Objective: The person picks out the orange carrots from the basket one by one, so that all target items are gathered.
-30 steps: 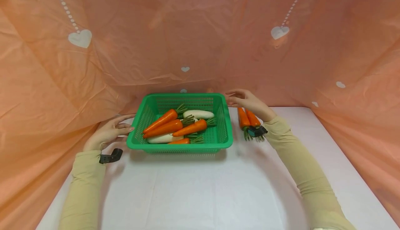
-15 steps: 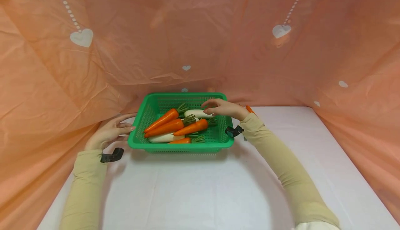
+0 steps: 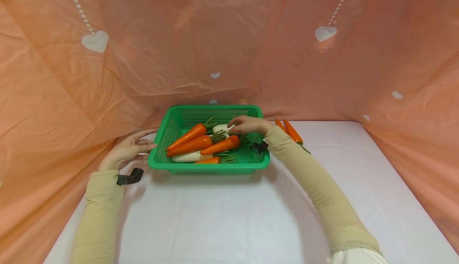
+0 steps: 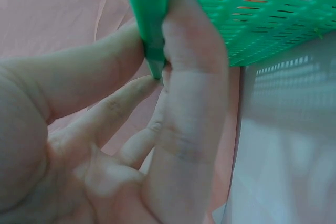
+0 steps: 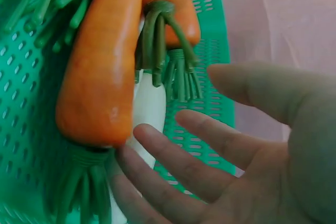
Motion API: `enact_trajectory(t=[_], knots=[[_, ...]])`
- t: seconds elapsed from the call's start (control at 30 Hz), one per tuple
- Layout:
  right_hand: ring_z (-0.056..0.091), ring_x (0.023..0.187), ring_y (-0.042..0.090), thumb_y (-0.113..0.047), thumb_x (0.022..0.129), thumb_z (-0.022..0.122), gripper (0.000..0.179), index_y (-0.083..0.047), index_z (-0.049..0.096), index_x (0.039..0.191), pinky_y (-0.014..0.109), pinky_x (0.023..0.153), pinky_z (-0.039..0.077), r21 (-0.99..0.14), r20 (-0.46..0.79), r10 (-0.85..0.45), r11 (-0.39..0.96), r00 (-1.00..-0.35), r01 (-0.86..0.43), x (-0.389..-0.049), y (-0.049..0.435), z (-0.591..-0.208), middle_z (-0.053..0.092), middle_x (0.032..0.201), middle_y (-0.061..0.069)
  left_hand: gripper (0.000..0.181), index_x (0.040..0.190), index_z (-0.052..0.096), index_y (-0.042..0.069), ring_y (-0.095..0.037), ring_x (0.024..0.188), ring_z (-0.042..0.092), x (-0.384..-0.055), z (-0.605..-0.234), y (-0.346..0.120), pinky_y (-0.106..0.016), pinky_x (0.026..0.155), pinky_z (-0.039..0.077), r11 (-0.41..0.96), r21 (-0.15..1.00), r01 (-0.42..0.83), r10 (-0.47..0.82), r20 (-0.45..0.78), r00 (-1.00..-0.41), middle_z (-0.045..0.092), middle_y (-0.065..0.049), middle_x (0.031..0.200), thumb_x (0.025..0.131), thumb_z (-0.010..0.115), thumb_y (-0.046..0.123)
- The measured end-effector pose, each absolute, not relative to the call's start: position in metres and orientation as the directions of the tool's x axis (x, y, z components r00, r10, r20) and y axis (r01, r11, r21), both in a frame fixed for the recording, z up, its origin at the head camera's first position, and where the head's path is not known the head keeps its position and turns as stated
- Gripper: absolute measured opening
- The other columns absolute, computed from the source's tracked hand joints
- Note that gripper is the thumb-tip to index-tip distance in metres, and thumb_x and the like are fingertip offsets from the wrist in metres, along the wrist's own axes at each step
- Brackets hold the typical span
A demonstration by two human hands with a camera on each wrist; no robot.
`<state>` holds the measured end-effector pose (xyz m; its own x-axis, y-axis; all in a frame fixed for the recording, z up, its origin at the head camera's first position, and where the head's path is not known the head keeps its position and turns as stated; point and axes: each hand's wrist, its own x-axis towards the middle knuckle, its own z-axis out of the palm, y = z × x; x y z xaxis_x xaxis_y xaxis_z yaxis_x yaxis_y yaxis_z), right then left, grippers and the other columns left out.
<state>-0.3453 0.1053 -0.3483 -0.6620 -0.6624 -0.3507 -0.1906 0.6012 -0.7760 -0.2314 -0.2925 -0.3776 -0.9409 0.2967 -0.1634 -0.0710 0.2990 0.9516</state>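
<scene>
While the right hand (image 3: 250,125) hovers above, the left hand (image 3: 126,150) grips the basket (image 3: 211,166).

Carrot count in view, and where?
6 visible. In the green basket: rear carrot, middle carrot, right carrot, front carrot. On the white table, right of the basket: inner carrot, outer carrot. Others may be hidden lower in the basket.

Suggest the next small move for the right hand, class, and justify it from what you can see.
Probably curl the right hand and its fingers around the white radish at the back of the green basket. Those fingers are spread, holding nothing, with the radish close by their tips, while the left hand grips the basket's rim, which should help steady it.
</scene>
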Motion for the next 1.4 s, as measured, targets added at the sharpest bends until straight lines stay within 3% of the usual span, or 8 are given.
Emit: enact_trajectory(t=[0.27,0.4,0.73,0.9,1.03,1.23,1.4], knots=[[0.046,0.091,0.017,-0.023,0.102,0.045,0.041,-0.007,0.048,0.139,0.043,0.091,0.041,-0.668,-0.447,-0.628,0.708,-0.638,-0.229,-0.349,0.098,-0.354,0.045,0.139,0.012,0.070,0.152,0.021,0.007,-0.020,0.092,0.065,-0.232,-0.376,-0.291,-0.041,0.081,0.054,0.293,0.954,-0.070,0.309,-0.164,-0.937,0.056,-0.014,0.113,0.095,0.061,0.012],[0.044,0.092,0.020,-0.022,0.102,0.041,0.039,-0.011,0.049,0.139,0.043,0.085,0.040,-0.642,-0.502,-0.631,0.730,-0.591,-0.233,-0.351,0.098,-0.353,0.040,0.143,0.010,0.070,0.152,0.021,0.007,-0.020,0.090,0.065,-0.232,-0.375,-0.291,-0.040,0.080,0.054,0.288,0.955,-0.075,0.309,-0.167,-0.936,0.056,-0.015,0.113,0.095,0.060,0.011],[0.043,0.120,0.023,0.004,0.094,0.041,0.049,-0.006,0.043,0.143,0.038,0.072,0.032,-0.642,-0.553,-0.670,0.722,-0.496,-0.260,-0.355,0.093,-0.352,0.032,0.149,0.018,0.069,0.152,0.021,0.007,-0.019,0.090,0.065,-0.230,-0.374,-0.291,-0.039,0.079,0.054,0.301,0.950,-0.083,0.296,-0.176,-0.939,0.057,-0.014,0.113,0.095,0.060,0.011],[0.040,0.130,0.030,0.008,0.090,0.054,0.053,-0.003,0.044,0.141,0.034,0.084,0.045,-0.600,-0.544,-0.689,0.718,-0.478,-0.353,-0.356,0.092,-0.352,0.036,0.147,0.021,0.069,0.152,0.023,0.007,-0.019,0.092,0.064,-0.229,-0.375,-0.291,-0.039,0.079,0.054,0.294,0.953,-0.077,0.301,-0.169,-0.939,0.057,-0.015,0.113,0.095,0.061,0.012],[0.041,0.130,0.031,0.002,0.088,0.064,0.053,-0.003,0.049,0.139,0.036,0.096,0.044,-0.556,-0.511,-0.697,0.714,-0.503,-0.425,-0.354,0.092,-0.353,0.042,0.143,0.019,0.069,0.152,0.023,0.007,-0.018,0.092,0.065,-0.229,-0.376,-0.291,-0.039,0.079,0.054,0.280,0.957,-0.075,0.304,-0.163,-0.939,0.059,-0.013,0.111,0.095,0.061,0.010],[0.046,0.125,0.030,-0.007,0.085,0.072,0.047,-0.006,0.057,0.130,0.036,0.097,0.044,-0.519,-0.481,-0.713,0.700,-0.510,-0.490,-0.352,0.092,-0.351,0.050,0.134,0.018,0.069,0.152,0.023,0.006,-0.018,0.090,0.065,-0.229,-0.375,-0.291,-0.038,0.078,0.055,0.275,0.958,-0.077,0.303,-0.163,-0.939,0.059,-0.012,0.109,0.095,0.061,0.008],[0.049,0.120,0.029,-0.003,0.084,0.073,0.040,-0.006,0.058,0.122,0.035,0.091,0.046,-0.556,-0.464,-0.738,0.673,-0.490,-0.488,-0.350,0.094,-0.350,0.053,0.128,0.016,0.069,0.152,0.022,0.006,-0.018,0.091,0.065,-0.230,-0.375,-0.292,-0.039,0.079,0.054,0.279,0.957,-0.072,0.306,-0.160,-0.938,0.059,-0.013,0.110,0.095,0.061,0.009]])
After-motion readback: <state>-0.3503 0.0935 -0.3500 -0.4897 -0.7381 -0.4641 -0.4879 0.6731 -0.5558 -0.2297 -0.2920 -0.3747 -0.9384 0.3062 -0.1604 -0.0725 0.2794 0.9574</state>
